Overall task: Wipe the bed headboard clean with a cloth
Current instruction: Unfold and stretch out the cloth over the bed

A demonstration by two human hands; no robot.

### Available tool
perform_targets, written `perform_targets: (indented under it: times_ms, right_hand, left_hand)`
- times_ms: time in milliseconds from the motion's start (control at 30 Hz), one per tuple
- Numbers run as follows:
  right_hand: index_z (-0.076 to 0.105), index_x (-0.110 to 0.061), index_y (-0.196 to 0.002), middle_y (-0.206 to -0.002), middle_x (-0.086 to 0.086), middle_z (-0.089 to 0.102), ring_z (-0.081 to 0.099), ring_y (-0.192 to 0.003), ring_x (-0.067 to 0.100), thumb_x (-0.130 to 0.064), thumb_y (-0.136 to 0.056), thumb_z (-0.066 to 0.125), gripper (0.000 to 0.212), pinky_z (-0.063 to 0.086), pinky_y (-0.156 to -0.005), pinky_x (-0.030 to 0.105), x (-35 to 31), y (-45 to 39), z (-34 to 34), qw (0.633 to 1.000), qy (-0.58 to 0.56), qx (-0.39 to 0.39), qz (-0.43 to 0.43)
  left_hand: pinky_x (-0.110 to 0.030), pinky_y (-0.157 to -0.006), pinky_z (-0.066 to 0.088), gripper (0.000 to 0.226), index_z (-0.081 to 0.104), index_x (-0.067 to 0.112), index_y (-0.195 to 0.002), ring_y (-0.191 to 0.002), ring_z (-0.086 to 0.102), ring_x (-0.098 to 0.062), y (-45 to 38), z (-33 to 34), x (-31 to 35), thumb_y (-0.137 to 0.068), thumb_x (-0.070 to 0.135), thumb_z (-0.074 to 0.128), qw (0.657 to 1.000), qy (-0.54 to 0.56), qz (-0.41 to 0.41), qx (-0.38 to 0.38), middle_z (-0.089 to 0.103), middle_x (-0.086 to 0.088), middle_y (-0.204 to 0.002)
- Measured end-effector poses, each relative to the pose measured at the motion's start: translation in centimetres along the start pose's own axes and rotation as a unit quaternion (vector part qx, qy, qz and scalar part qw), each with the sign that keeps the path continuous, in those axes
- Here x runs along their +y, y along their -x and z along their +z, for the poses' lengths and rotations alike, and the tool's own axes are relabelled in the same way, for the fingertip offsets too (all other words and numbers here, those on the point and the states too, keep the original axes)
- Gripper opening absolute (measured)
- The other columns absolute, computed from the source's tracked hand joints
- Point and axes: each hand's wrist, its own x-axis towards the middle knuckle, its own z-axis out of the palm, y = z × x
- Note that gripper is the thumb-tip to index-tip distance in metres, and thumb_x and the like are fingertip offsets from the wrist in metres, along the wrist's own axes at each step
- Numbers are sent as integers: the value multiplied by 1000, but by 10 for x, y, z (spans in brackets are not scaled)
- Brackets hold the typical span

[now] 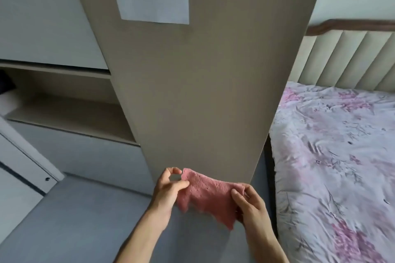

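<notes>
While stretched between both hands, cloth (208,195) (pink) sits pinched in fingers (239,197).

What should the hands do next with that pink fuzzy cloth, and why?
Probably carry the pink fuzzy cloth to the right, toward the padded cream headboard with the brown wooden top rail. The left hand and right hand both pinch the cloth in front of the tall beige cabinet panel, well away from the headboard, so no wiping can start here.
</notes>
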Motion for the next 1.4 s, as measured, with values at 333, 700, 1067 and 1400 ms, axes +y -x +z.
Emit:
perform_targets:
  times_ms: [333, 700, 1067, 1400]
  right_hand:
    - [70, -5, -87, -78, 24, 68, 66, -63, 33, -14, -91, 68, 9, 55, -54, 37, 51, -50, 252, 999, -16, -5, 39]
    - [64, -9, -84, -72, 13, 65, 65, -58, 27, 0, -92, 59, 13, 52, -50, 31, 106, -154, 392, 992, -21, 45, 119]
    - [65, -4, -88, -74, 13, 69, 68, -67, 25, -1, -92, 60, 7, 56, -57, 32, 133, -267, 494, 974, -65, 116, 182]
    - [64, -13, -107, -98, 9, 73, 72, -86, 28, -13, -97, 60, 11, 60, -64, 36, 170, -362, 570, 901, -198, 325, 208]
  left_hand:
    - [-14, -49, 34, 29, 71, 18, -69, -58, 46, -10, -102, -248, 37, -85, -4, 63, 992, -77, 90, -36, 58, 3, -64]
    - [-18, -50, 34, 44, 72, 25, -88, -57, 41, -7, -260, -360, 72, -59, 4, 46, 963, -238, 80, -97, 54, 12, -65]
    - [-18, -54, 42, 54, 72, 27, -84, -64, 58, -9, -432, -403, 105, -68, -16, 43, 928, -334, 76, -144, 74, 7, -91]
    - [-30, -99, 47, 47, 62, 24, -127, -122, 57, -24, -613, -349, 112, -82, 13, 66, 719, -582, 245, -290, 61, 0, -130]
